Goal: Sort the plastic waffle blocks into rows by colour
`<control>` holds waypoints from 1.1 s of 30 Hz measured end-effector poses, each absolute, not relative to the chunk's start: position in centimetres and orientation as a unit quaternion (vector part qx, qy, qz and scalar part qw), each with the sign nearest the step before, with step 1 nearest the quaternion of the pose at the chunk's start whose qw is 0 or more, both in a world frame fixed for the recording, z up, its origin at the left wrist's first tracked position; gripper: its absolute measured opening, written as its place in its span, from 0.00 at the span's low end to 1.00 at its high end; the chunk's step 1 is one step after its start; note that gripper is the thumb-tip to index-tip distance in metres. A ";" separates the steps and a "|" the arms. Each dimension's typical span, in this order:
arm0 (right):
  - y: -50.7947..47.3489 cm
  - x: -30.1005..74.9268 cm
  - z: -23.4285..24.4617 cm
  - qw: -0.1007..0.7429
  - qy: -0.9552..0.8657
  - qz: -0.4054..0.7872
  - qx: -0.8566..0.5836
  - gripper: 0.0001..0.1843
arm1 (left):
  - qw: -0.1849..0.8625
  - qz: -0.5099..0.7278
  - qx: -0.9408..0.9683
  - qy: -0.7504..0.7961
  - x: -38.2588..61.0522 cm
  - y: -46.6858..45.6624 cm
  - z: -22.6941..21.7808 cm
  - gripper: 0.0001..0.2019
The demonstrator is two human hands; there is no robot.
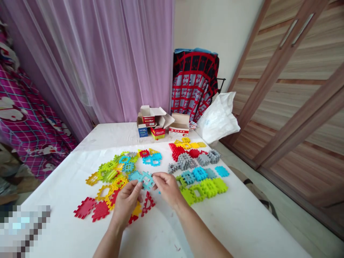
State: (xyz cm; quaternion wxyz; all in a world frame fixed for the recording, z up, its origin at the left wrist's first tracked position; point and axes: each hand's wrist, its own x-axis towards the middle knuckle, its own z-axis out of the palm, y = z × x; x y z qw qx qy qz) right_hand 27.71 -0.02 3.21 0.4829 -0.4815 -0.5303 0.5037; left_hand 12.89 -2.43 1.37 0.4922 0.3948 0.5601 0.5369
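My left hand (127, 201) and my right hand (167, 186) meet over the middle of the white table (236, 222). Together they pinch a blue toothed plastic tile (147, 180), the left hand from the left, the right hand from the right. Loose tiles lie around them: red squares (92, 209) at the front left, a red triangle frame (147, 204) just below the hands, yellow and green tiles (109, 175) to the left. To the right lie sorted rows of green tiles (205, 188), blue tiles (200, 173), grey tiles (195, 160) and red and yellow tiles (185, 147).
Several small open cardboard boxes (158, 123) stand at the table's far edge. A white plastic bag (219, 116) and a red patterned cloth over a chair (194, 84) sit behind. Purple curtains (107, 61) hang at the back. Wooden wardrobe doors (295, 89) stand at the right.
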 end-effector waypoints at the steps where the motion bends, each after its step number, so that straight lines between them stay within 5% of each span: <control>1: -0.2 27.4 3.1 0.480 -0.550 0.489 -0.479 0.14 | 0.501 0.539 0.385 0.557 12.7 -2.4 1.3 0.28; 5: -0.6 27.5 2.7 0.440 -0.638 0.404 -0.487 0.14 | 0.515 0.544 0.364 0.554 12.0 -2.2 0.9 0.27; 9: -1.1 29.2 3.3 0.370 -0.772 0.252 -0.451 0.29 | 0.524 0.521 0.388 0.551 12.4 -2.3 0.9 0.26; 13: -1.3 31.2 4.6 0.259 -0.846 0.165 -0.435 0.25 | 0.535 0.499 0.418 0.538 13.4 -2.5 1.3 0.26; 24: -1.6 33.9 6.2 0.140 -0.894 0.092 -0.415 0.21 | 0.573 0.416 0.492 0.507 14.7 -3.3 1.1 0.27; 33: 2.1 45.1 6.2 0.072 -0.825 0.045 -0.559 0.27 | 0.514 0.502 0.451 0.530 13.7 -2.7 1.0 0.28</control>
